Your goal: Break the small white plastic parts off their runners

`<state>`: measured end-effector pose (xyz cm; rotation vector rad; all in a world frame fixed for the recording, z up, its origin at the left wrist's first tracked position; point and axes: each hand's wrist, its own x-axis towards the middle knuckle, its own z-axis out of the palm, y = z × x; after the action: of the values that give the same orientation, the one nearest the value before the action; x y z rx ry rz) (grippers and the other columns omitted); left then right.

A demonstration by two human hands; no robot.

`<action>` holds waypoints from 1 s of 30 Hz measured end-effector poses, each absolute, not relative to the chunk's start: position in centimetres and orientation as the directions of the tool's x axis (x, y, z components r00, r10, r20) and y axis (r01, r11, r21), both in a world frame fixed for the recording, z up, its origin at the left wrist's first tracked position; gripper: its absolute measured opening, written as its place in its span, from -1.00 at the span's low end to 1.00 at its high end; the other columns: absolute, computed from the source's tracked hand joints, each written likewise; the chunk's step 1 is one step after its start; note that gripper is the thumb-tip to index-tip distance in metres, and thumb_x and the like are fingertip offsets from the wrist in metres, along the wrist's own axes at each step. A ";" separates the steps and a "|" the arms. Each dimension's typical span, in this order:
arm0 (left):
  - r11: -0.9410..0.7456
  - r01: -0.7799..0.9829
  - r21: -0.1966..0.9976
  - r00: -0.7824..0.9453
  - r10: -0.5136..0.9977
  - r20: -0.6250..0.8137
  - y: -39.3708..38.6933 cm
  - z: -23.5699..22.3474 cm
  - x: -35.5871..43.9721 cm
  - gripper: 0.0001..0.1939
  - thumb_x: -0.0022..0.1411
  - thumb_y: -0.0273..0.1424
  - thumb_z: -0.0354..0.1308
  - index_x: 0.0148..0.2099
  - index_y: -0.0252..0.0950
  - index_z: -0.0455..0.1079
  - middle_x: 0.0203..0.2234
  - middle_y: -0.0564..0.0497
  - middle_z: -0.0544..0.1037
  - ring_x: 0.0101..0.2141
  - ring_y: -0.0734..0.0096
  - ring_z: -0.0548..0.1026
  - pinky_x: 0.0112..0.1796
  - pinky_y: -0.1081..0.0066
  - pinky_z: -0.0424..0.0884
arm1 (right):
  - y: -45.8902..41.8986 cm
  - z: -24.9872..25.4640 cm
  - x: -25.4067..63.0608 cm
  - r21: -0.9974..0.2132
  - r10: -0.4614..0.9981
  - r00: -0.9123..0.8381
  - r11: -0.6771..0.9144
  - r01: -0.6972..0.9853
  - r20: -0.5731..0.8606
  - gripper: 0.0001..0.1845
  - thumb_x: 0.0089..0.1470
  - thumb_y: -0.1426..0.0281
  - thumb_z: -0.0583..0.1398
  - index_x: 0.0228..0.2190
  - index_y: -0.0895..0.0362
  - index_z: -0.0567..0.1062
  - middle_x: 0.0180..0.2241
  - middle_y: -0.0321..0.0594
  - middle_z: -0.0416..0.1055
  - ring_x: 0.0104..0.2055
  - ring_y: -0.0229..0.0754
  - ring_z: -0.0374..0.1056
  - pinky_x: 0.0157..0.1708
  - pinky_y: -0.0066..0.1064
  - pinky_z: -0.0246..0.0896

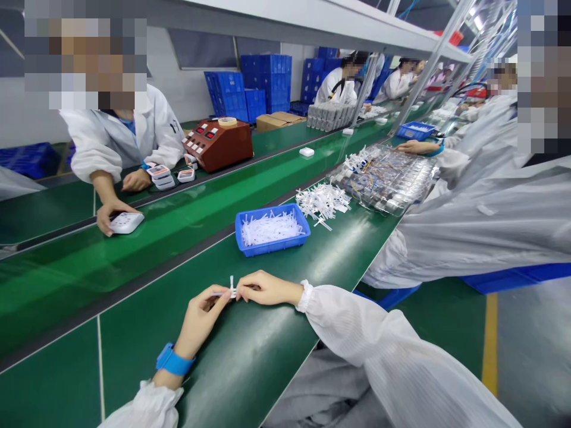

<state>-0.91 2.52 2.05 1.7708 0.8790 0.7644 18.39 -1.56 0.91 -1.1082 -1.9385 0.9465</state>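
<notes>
Left hand point(201, 312): I pinch a small thin white piece point(232, 292).
Right hand point(265, 288): I pinch its other side.
White piece: my side of the blue rectangular plastic tray point(276, 244) — near it.

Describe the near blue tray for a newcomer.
On the green workbench along the conveyor belt, look just beyond the wearer's left hand and right hand. A shallow blue tray of white strips sits beside a loose white pile. Unlike the farther blue tray up the line, it is nearest these hands.
</notes>
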 end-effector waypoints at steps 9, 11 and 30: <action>-0.287 0.218 0.933 0.556 0.822 0.123 2.6 1.9 -1.0 -0.75 0.09 -0.19 0.21 -0.39 -0.29 0.50 -0.45 -0.02 0.58 -0.36 0.29 0.52 -0.29 0.40 0.45 | -1.7 1.0 18.3 -0.846 0.898 -0.383 0.369 0.385 0.217 -0.80 0.15 0.47 0.06 -0.35 0.21 0.50 -0.51 -0.34 0.36 -0.54 -0.39 0.12 -0.51 -0.57 0.01; -0.292 0.222 0.930 0.564 0.817 0.121 2.6 1.8 -1.1 -0.76 0.10 -0.20 0.20 -0.39 -0.29 0.50 -0.44 -0.02 0.58 -0.35 0.29 0.52 -0.28 0.40 0.44 | -1.7 1.0 18.3 -0.849 0.898 -0.380 0.368 0.378 0.220 -0.80 0.14 0.49 0.07 -0.36 0.22 0.50 -0.51 -0.34 0.37 -0.54 -0.39 0.13 -0.51 -0.57 0.02; -0.263 0.178 0.948 0.569 0.814 0.119 2.4 1.1 -1.3 -0.77 0.17 -0.26 0.15 -0.35 -0.33 0.49 -0.41 -0.06 0.58 -0.35 0.32 0.52 -0.27 0.38 0.42 | -1.7 0.1 17.9 -0.880 0.908 -0.361 0.340 0.333 0.214 -0.70 0.21 0.39 0.02 -0.49 0.20 0.43 -0.53 -0.28 0.35 -0.47 -0.31 0.22 -0.43 -0.51 0.10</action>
<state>-1.34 2.35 1.10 1.7609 0.8217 0.7636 17.93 -1.71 0.11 -1.0906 -1.8681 0.9891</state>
